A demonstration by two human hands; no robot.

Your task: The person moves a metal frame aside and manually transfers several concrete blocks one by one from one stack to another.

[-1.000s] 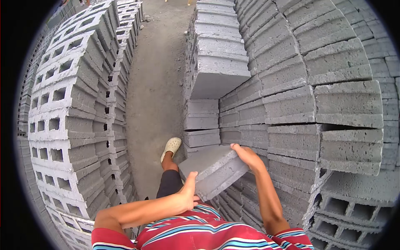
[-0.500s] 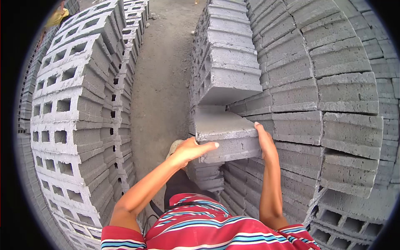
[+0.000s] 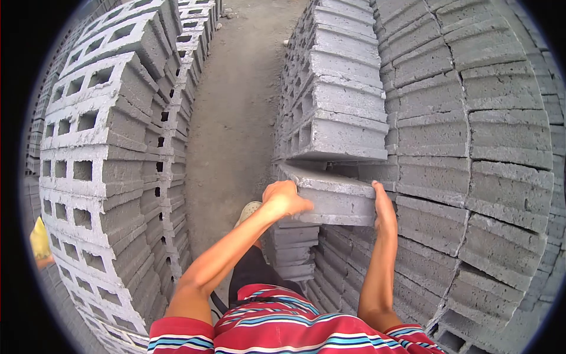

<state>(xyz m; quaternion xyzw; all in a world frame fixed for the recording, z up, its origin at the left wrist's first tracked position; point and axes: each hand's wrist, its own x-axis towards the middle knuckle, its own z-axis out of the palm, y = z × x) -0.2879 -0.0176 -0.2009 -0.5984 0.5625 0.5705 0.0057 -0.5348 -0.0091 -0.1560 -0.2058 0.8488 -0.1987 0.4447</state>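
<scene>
A grey concrete block (image 3: 339,203) is held between my two hands at the near end of a row of stacked blocks (image 3: 349,134). My left hand (image 3: 287,197) wraps its left end, the thumb lying across the near face. Against the block's right end presses my right hand (image 3: 384,206), fingers on the upper corner. Just beyond the held block, a narrow dark gap shows below the neighbouring block. Lower stacked blocks (image 3: 295,251) stand beneath it on the left; whether it rests on them is hard to see.
To the right rises a wide wall of stacked blocks (image 3: 501,141). Another tall stack of hollow blocks (image 3: 82,171) stands on the left. Between them runs a dirt path (image 3: 233,106). At the far left edge, part of a person in yellow (image 3: 40,242) shows.
The held block has moved closer to the row, and less of its top face shows. Both hands have stayed on it. The view has shifted, and the yellow-clad person appears lower at the left.
</scene>
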